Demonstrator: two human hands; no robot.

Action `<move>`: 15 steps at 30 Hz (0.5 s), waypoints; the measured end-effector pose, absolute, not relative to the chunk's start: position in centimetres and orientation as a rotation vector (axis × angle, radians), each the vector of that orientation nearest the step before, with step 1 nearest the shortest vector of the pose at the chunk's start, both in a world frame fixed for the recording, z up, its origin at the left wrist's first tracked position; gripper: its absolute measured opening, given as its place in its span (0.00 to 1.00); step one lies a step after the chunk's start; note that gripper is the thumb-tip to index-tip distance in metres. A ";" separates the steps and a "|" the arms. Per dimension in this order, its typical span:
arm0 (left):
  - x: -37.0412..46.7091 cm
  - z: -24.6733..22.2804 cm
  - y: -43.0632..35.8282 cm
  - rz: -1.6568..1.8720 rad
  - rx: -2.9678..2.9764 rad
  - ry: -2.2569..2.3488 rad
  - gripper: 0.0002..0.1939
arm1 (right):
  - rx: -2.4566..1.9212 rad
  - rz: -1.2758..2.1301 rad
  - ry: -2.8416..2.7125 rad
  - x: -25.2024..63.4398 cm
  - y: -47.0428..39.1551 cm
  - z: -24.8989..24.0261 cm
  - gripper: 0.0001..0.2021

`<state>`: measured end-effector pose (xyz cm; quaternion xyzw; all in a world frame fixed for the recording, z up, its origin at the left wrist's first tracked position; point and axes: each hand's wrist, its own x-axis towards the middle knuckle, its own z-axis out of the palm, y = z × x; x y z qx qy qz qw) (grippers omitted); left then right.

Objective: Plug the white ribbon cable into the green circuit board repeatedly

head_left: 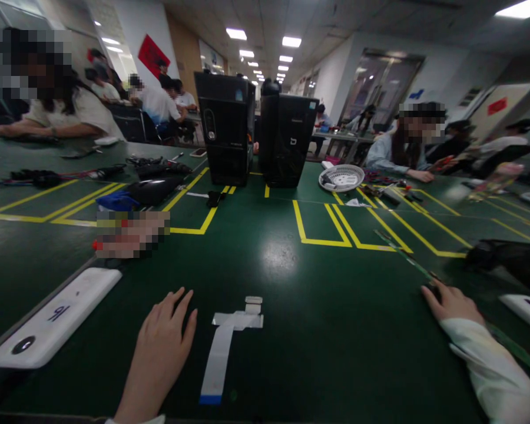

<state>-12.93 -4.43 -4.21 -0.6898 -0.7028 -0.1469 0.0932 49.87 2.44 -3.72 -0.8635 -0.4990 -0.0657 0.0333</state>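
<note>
My left hand (165, 338) lies palm down on the green tabletop, fingers stretched and slightly apart, holding nothing. To its right is a white flat ribbon cable (217, 359) with a blue end; clear tape crosses its upper part and a small connector (254, 304) sits at the top. At the far right, my right hand (456, 303) has its fingers closed on a long thin green strip (406, 256). The strip runs forward from the fingertips and reappears behind the wrist. The fingers partly hide where they grip it.
Two black computer towers (229, 129) stand at the table's far middle. A white power bank-like device (55, 318) lies left, below another person's blurred hand (132, 235). A white basket (341, 178), cables and tools lie farther back among yellow tape lines (324, 242). People sit around.
</note>
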 end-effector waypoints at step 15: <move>-13.0 -4.1 -4.5 -0.418 -2.046 -2.073 0.29 | -1.786 -0.129 -2.119 49.6 -2.5 -5.2 0.27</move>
